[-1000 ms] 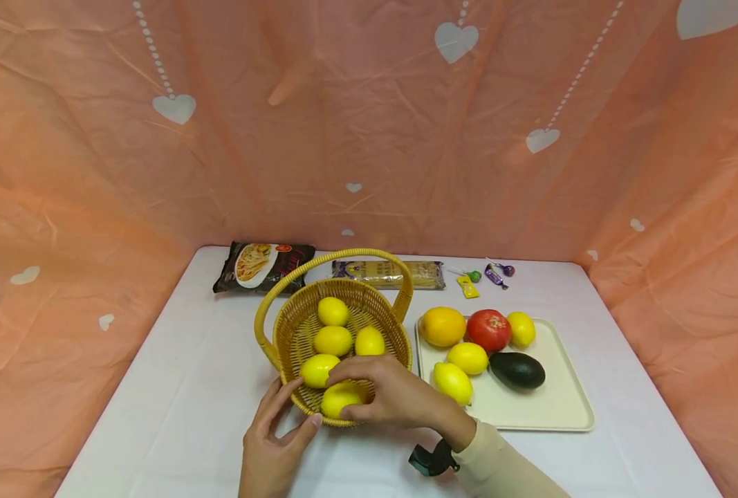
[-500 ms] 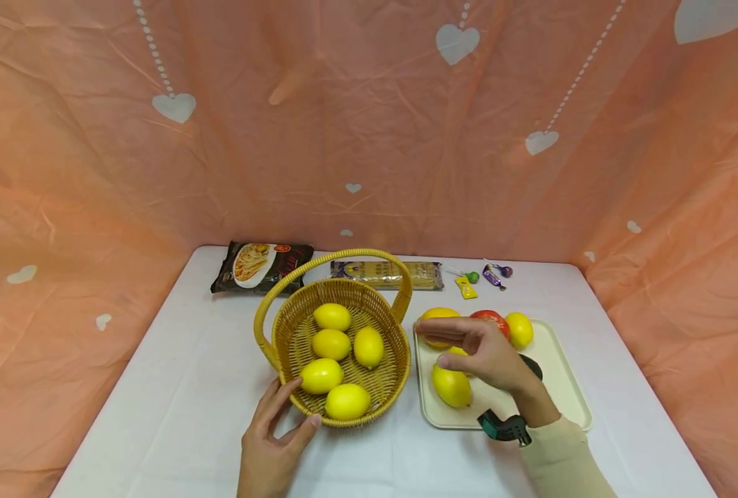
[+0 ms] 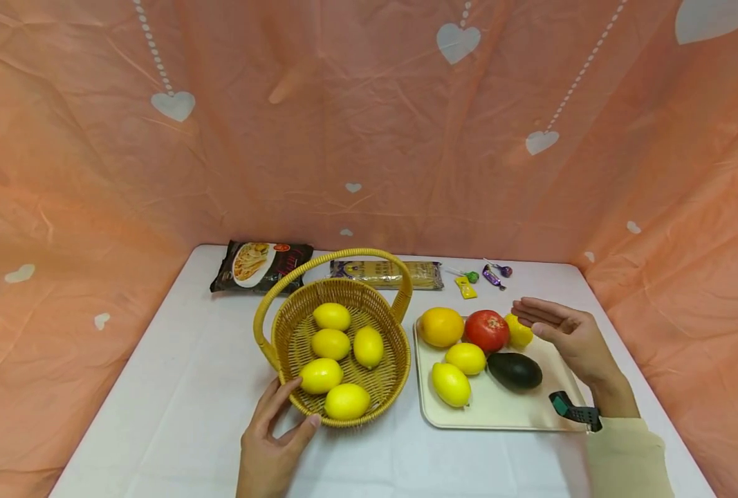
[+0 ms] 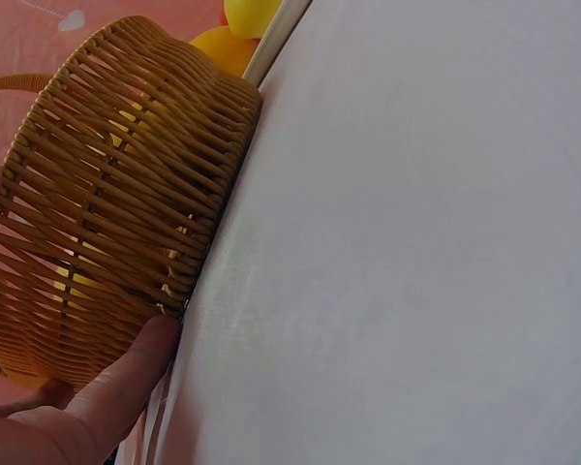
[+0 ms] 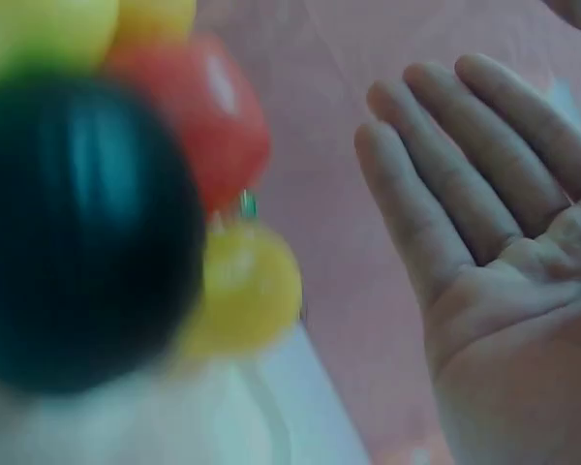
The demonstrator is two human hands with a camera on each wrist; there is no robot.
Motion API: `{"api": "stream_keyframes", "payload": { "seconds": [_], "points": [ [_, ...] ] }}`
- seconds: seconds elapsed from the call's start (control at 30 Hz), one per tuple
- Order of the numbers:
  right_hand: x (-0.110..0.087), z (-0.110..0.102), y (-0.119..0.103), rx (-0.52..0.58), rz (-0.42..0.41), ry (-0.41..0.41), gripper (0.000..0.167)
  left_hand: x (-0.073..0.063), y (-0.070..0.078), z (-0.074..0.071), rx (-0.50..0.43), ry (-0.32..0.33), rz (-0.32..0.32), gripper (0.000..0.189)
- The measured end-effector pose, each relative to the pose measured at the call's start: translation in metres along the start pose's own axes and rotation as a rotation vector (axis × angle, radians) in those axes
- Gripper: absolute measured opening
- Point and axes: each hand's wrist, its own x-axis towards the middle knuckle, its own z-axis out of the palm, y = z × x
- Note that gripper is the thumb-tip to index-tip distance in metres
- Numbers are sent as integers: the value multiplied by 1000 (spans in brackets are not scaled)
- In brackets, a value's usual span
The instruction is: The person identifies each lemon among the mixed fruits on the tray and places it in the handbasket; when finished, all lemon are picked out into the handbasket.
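My left hand (image 3: 271,437) grips the wicker basket (image 3: 359,294) by its near-left rim; 5 lemons (image 3: 347,401) lie inside; my right hand (image 3: 573,339), fingers straight, hangs near another lemon (image 3: 519,335) on the tray (image 3: 512,409).

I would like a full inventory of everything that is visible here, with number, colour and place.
Wicker basket: 1, yellow-brown, middle
Tray: 1, cream, right of basket
Lemons: 8, yellow, 5 in basket, 3 on tray
Larger fruit: 1, orange-yellow, tray's far left corner
Pomegranate: 1, red, tray's far side
Avocado: 1, blackish, mid-tray
Noodle packet: 1, black, far left
Dried-noodle pack: 1, gold-purple, behind basket
Lollipops: 2, green and purple, behind tray
Wrapped candies: 2, yellow and purple, near lollipops
Tablecloth: 1, white, underneath
Curtain: count unclear, peach with white hearts, around
Strap: 1, black, right wrist
Sleeve: 1, beige, right arm
Left hand: 1, bare, touching basket
Right hand: 1, bare, tray's right side
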Motion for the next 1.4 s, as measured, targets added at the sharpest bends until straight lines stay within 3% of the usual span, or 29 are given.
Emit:
{"api": "stream_keyframes", "payload": {
  "seconds": [0.13, 0.23, 0.4, 0.57, 0.73, 0.83, 1.0, 1.1, 1.2, 1.4],
  "points": [
    [-8, -18, 12, -15, 53, 93, 44, 0, 0, 0, 3, -1, -2, 62],
    [-13, -23, 22, -132, 142, 130, 48, 1, -1, 0, 5, -1, -4, 62],
    [-14, -23, 35, -396, 323, 80, 62, 1, -2, 0, 2, 0, -5, 62],
    [-13, -19, 44, -495, 429, 87, 70, 1, -2, 0, 4, -1, -1, 62],
    [-14, -15, 49, -483, 449, 167, 68, 0, -3, 1, 7, 6, 9, 63],
    [-17, -13, 47, -410, 434, 229, 66, 0, -2, 1, 7, 8, 11, 62],
    [-22, -7, 32, -225, 317, 317, 54, -1, -2, 0, 12, 11, 2, 61],
    [-20, 5, 16, -118, 187, 252, 46, -1, -3, -1, 14, 10, 5, 61],
    [-14, 22, -3, -56, 76, 102, 44, -1, -3, -1, 11, 3, 14, 62],
    [4, 65, -28, -39, -24, -213, 47, -1, -3, 1, 11, 7, 23, 62]
  ]
}}
